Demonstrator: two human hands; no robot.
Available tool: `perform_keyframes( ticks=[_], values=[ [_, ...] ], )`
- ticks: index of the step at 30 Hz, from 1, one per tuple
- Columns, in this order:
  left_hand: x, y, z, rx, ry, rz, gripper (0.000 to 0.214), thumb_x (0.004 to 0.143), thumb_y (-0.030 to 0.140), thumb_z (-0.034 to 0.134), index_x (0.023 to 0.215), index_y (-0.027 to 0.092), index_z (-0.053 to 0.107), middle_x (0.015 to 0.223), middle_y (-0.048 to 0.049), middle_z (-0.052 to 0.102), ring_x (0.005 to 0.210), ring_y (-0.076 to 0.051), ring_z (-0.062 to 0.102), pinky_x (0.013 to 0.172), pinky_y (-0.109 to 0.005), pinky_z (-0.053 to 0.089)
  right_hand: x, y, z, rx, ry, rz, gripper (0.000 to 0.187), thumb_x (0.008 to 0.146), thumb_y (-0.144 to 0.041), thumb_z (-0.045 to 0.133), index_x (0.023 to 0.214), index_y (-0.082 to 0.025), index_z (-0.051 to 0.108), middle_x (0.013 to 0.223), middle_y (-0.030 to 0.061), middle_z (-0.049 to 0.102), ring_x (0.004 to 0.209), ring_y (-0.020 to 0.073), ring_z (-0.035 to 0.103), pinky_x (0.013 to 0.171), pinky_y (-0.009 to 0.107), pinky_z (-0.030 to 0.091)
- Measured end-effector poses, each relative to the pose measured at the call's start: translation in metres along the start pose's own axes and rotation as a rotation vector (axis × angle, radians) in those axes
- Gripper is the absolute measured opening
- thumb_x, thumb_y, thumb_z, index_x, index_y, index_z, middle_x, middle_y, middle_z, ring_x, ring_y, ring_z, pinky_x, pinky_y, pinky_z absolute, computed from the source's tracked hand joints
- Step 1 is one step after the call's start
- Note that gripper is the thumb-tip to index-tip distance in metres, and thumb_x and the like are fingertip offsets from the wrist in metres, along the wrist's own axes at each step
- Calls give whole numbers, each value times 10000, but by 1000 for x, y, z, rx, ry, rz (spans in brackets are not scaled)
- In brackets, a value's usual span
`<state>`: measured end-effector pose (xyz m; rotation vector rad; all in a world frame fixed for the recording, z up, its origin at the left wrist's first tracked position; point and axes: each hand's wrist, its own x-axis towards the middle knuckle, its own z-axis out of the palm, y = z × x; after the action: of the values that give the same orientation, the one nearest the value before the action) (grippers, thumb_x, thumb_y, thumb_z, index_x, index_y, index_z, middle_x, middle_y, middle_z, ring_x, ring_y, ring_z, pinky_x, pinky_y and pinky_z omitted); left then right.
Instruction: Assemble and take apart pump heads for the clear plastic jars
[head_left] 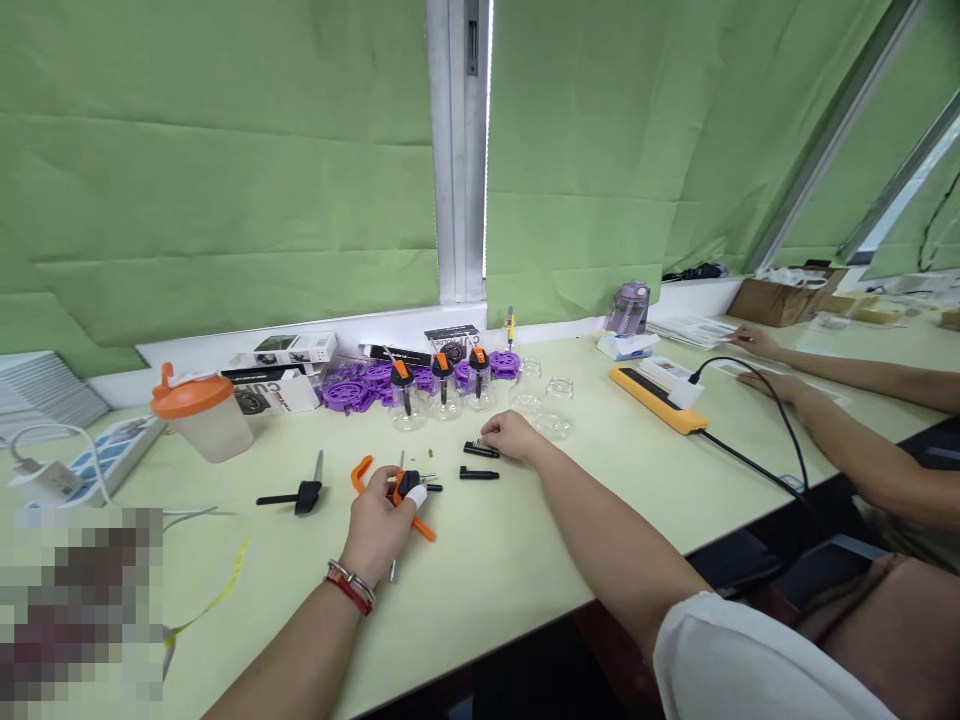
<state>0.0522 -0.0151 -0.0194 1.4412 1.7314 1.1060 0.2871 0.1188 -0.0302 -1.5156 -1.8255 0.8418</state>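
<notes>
My left hand [381,523] is closed round a small orange-and-black plastic part [406,489] with an orange arm sticking out below it, held just above the pale table [495,560]. My right hand [511,436] rests further back, fingers curled over a small black piece with several metal pins [480,447]. A loose black stick [478,473] lies between the two hands. An orange hook-shaped part [360,473] lies left of the held part. Three glass jars with orange-black tops [442,390] stand behind, with empty glass jars [555,405] to their right.
A black T-shaped tool [296,495] lies at left, near a cup with an orange lid [201,412]. Purple gear-like parts [352,390] and boxes [281,372] line the window sill. A yellow power strip [656,398] with a black cable lies right. Another person's hands [772,365] rest at far right.
</notes>
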Motion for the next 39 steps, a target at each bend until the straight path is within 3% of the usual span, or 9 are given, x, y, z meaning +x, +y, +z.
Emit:
perform_keyframes(
  ticks=[15,17,19,22,25,30,36,39],
  values=[
    [1,-2,1,-14,3,9,448,705,437,619,1077,201,542,895,-55,663,538,-131,518,545,-292,475,-6,-3,-6,18,11,36,220,691,-248,648,862,-124,708,828,59,694,755,165,626,661,235,468],
    [1,-3,1,-12,3,12,445,711,430,615,1082,196,541,897,-60,662,531,-130,516,545,-297,478,-10,-8,-13,14,-22,9,374,679,-346,684,983,-129,682,936,78,682,825,186,623,712,261,477],
    [1,-4,1,-6,-2,15,440,717,422,611,1089,200,535,912,-62,661,544,-134,530,548,-301,481,-18,-14,-21,-25,-109,-57,652,605,-458,740,1168,-160,602,1160,106,612,1004,230,582,829,309,465],
    [1,-4,0,0,-7,1,433,715,422,615,1083,211,529,937,-61,660,584,-147,561,556,-305,488,-31,-21,-26,-166,-298,-156,1028,452,-548,801,1357,-231,432,1423,111,390,1279,308,363,1031,414,323],
    [1,-4,0,-4,-4,-3,433,709,426,620,1077,216,530,932,-59,663,605,-155,577,568,-310,492,-41,-24,-21,-272,-355,-203,1150,439,-617,777,1427,-255,313,1484,112,290,1359,330,219,1096,479,171],
    [1,-2,1,-29,12,9,437,695,422,634,1070,219,538,898,-48,671,606,-158,581,600,-320,492,-46,-29,-5,-373,-340,-253,1039,578,-670,678,1449,-285,262,1529,131,183,1400,332,108,1095,511,76],
    [0,1,0,-62,15,0,429,674,405,655,1043,211,557,836,-37,669,583,-156,572,588,-314,485,-48,-33,9,-554,-328,-318,639,868,-572,392,1434,-285,315,1535,113,180,1387,354,151,1062,536,139],
    [1,-1,-1,-72,14,-9,445,673,405,657,1058,204,557,827,-42,667,568,-156,571,566,-311,480,-46,-28,8,-605,-337,-366,524,931,-476,288,1413,-285,361,1528,91,217,1384,333,183,1062,527,159]
  ],
)
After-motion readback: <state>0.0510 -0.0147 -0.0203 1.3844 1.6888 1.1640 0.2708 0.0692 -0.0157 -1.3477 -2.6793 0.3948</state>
